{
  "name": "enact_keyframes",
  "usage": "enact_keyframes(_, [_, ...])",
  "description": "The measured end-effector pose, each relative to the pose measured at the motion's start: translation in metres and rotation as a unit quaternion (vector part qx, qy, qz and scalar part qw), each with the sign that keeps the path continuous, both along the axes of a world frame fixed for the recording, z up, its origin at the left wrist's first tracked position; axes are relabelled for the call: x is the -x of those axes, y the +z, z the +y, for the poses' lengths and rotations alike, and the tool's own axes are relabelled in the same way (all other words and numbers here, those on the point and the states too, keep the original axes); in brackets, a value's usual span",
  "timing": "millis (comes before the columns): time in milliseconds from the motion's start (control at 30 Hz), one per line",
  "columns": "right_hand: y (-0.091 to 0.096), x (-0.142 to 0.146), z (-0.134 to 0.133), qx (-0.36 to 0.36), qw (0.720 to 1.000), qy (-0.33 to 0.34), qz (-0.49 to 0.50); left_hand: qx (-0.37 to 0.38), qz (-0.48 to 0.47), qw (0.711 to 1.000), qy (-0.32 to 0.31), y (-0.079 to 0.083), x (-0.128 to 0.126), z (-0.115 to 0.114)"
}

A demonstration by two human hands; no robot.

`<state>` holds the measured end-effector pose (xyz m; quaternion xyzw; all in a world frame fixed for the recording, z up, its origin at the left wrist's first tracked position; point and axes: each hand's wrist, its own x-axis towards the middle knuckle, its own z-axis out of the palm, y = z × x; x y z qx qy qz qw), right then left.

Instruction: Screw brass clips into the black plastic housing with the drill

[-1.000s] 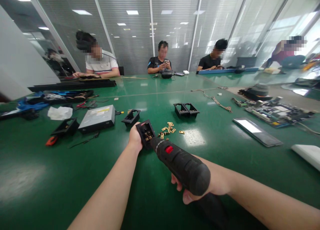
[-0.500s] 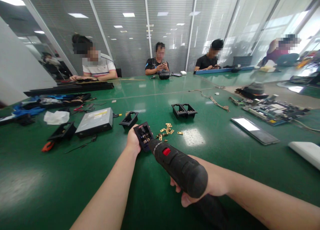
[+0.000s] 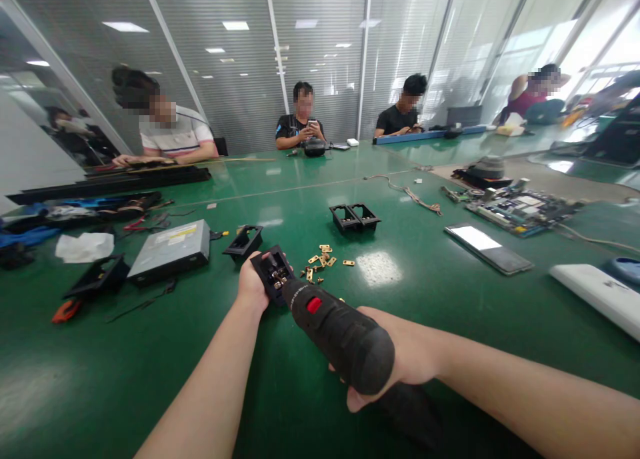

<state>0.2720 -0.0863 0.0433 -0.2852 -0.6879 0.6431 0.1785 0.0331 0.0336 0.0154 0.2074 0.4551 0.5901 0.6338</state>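
My left hand (image 3: 254, 286) is closed around a black plastic housing (image 3: 273, 267), tilted up, with small metal parts inside its recess. In my right hand (image 3: 400, 352) is a black cordless drill (image 3: 340, 332) with a red switch on top, gripped by its handle. The drill's front end points into the housing; its tip is hidden. Small brass plates (image 3: 323, 259) and screws lie loose just beyond the drill. A similar black housing (image 3: 243, 242) rests left of my left hand, and a joined pair of them (image 3: 354, 217) stands farther back.
At left are an optical drive (image 3: 173, 249), another black housing (image 3: 97, 277), a crumpled tissue (image 3: 85, 247) and an orange-handled tool (image 3: 66, 311). To the right lie a phone (image 3: 490, 249), a circuit board (image 3: 525, 206) and a white case (image 3: 595, 299). Several people sit across the green table (image 3: 280, 186).
The whole view has shifted, so the table items appear farther left and slightly higher. My hands keep the same hold, with the drill still pointed into the housing.
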Motion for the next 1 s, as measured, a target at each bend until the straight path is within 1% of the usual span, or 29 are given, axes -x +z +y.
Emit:
enact_keyframes(133, [0.0033, 0.0009, -0.0013, -0.002, 1.0, -0.008, 0.006, -0.006, 0.007, 1.0, -0.003, 0.0011, -0.0006, -0.0013])
enact_keyframes(267, [0.0045, 0.0011, -0.0019, 0.013, 1.0, -0.007, 0.009, 0.002, 0.004, 1.0, -0.001, 0.002, -0.0014, -0.0017])
enact_keyframes(500, [0.003, 0.0001, -0.0013, -0.01, 1.0, -0.001, 0.0, 0.002, 0.002, 1.0, 0.009, 0.0017, -0.0023, -0.0007])
enact_keyframes(667, [0.0043, -0.0008, -0.002, 0.004, 1.0, -0.003, 0.003, 0.003, 0.006, 1.0, 0.01, 0.0013, -0.0023, -0.0012])
enact_keyframes(833, [0.0028, -0.0006, -0.0018, -0.021, 1.0, 0.002, -0.002, -0.008, 0.01, 1.0, 0.008, -0.0006, -0.0014, -0.0007])
enact_keyframes(1000, [0.0033, -0.0003, -0.0015, -0.026, 1.0, 0.001, -0.008, -0.001, 0.001, 1.0, 0.016, -0.0006, -0.0017, -0.0002])
